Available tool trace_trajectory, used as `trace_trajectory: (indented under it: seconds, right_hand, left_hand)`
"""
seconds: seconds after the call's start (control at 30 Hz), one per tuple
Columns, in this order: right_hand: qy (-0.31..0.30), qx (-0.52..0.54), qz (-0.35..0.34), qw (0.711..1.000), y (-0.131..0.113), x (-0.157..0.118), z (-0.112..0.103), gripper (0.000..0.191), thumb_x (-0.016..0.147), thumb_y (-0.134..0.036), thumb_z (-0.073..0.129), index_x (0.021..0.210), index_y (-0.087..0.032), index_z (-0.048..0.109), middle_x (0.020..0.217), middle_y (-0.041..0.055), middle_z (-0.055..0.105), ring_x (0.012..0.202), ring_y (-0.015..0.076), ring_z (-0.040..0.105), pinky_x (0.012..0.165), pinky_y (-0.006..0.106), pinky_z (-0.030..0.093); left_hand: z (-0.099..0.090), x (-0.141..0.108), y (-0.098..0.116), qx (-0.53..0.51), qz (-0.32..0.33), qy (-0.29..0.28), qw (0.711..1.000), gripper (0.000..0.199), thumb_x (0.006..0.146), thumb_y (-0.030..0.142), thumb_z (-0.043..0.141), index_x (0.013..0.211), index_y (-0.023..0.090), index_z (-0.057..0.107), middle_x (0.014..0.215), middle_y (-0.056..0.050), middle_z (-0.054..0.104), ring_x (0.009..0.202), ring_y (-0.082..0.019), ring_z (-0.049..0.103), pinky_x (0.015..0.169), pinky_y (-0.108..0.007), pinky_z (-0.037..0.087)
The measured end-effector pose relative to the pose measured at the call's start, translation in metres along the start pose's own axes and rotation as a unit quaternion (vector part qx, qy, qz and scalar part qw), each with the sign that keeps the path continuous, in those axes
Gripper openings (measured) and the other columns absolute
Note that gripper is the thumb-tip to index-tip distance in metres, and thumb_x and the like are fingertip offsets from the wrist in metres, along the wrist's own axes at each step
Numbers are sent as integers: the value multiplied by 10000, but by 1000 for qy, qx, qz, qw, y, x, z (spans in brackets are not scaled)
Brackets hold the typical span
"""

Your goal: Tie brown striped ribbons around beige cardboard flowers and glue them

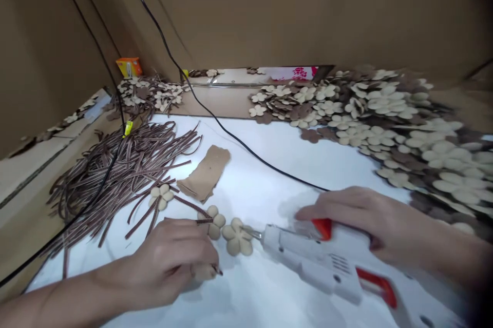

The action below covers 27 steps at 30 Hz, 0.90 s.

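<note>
My left hand [173, 261] is closed, its fingers curled around a small tan piece [203, 271] with a dark end; most of it is hidden. In my right hand [358, 215] is a white gun-shaped electric tool [308, 256] with red trigger parts. Its thin metal tip [252, 232] reaches the middle of a beige five-petal flower [237, 238] lying on the white surface. Beside it, just beyond my left fingers, lies a second beige flower [216, 223] with a brown strip [192, 206] lying across it. A third flower [161, 196] rests farther left.
A heap of brown strips [127, 164] spreads at the left. Many beige and brown flowers [385, 112] are piled at the right. A cardboard scrap [208, 171] lies mid-table. A black cable [239, 139] crosses above the table. Cardboard walls [269, 15] stand behind, with an orange box [129, 66].
</note>
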State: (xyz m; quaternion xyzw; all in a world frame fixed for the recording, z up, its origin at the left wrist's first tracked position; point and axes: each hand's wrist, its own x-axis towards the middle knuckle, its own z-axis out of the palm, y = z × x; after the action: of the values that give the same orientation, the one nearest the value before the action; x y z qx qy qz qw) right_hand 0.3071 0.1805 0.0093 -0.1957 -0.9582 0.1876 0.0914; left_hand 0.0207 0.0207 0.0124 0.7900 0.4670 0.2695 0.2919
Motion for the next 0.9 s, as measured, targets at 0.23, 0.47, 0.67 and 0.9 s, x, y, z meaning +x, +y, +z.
trace_trajectory:
  seconds: [0.23,0.47,0.67,0.9]
  right_hand:
    - [-82,28,-24,996,9,0,0,532,491,-37,392,920,-270,605,864,8,674,725,185,618,656,291,429]
    - [-116,19,-3,993,6,-1,1,493,499,-21,394,862,-282,600,883,-3,666,745,195,607,669,298,427]
    - [-117,11,3,993,6,-1,2,467,482,-19,399,819,-272,599,854,6,658,740,195,606,666,303,413]
    - [-130,7,3,992,6,-1,1,484,471,28,397,813,-264,575,834,-9,652,733,172,590,674,292,405]
  left_hand:
    - [4,-6,-3,111,138,-22,984,219,786,58,466,924,179,585,943,-112,643,1081,-248,515,949,-376,420]
    - [3,-1,-4,211,161,-95,960,229,794,74,452,941,165,602,1341,-65,508,1360,-274,230,1138,-462,137]
    - [4,1,0,194,139,-102,966,211,803,85,464,934,169,606,1309,-72,541,1329,-237,309,1143,-444,118]
    - [5,3,-1,163,119,-98,974,215,802,81,463,926,175,611,1282,-74,565,1309,-221,351,1141,-431,142]
